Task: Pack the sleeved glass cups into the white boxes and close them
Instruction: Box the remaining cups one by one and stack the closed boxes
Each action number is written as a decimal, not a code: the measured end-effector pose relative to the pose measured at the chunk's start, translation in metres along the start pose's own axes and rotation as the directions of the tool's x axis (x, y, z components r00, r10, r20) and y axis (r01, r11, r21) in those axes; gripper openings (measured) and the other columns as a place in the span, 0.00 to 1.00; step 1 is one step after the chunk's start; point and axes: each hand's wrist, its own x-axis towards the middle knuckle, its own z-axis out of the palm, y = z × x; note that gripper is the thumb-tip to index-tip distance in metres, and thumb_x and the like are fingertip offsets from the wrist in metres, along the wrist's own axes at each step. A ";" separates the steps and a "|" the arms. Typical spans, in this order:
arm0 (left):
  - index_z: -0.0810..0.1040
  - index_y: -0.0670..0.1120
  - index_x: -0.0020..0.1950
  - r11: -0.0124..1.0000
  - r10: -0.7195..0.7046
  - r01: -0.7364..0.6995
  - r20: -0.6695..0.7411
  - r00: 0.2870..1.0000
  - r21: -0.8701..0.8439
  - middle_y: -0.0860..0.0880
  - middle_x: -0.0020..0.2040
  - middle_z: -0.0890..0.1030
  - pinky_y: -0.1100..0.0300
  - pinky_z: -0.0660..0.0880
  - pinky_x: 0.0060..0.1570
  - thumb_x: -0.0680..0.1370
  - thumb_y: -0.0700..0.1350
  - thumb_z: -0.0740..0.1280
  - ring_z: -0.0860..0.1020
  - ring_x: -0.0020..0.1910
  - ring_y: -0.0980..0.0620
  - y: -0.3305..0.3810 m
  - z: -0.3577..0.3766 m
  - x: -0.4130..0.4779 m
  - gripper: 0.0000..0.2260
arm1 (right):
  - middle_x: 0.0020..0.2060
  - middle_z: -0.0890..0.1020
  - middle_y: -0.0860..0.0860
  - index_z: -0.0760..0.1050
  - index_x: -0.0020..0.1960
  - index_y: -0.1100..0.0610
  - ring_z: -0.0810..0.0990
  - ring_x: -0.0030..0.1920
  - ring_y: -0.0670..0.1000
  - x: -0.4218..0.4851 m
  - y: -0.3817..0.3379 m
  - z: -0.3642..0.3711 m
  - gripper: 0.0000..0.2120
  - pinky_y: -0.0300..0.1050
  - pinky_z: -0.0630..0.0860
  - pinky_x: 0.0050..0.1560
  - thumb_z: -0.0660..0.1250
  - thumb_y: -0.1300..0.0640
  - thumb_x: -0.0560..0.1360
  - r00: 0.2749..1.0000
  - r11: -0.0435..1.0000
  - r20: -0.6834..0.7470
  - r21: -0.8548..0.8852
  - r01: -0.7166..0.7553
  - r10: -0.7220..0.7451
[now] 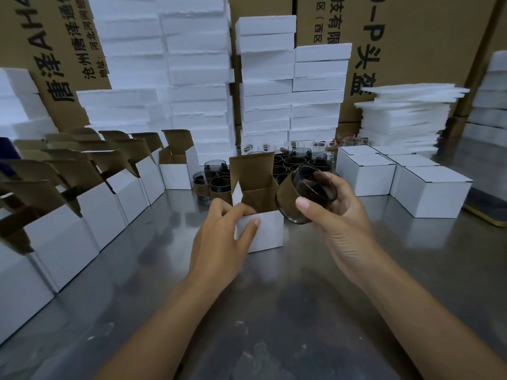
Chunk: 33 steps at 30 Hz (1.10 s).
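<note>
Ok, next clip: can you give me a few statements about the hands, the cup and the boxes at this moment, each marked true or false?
1. The right hand holds a sleeved glass cup. True.
2. The left hand grips the open white box, which stands on the metal table. True.
3. The cup already sits inside that box. False: it is tilted in the air by the box's right side, still outside it.
4. The white boxes at the right of the table stand open. False: the right-side boxes are closed.
</note>
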 end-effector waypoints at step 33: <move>0.77 0.50 0.45 0.943 0.324 -0.321 0.020 0.946 -0.082 0.57 0.38 0.69 0.64 0.68 0.35 0.73 0.57 0.63 0.68 0.36 0.58 0.016 0.001 -0.008 0.12 | 0.55 0.71 0.38 0.71 0.41 0.39 0.69 0.59 0.33 -0.009 0.001 0.004 0.15 0.23 0.63 0.54 0.74 0.57 0.69 0.905 0.673 0.187 -0.614 0.412 -0.383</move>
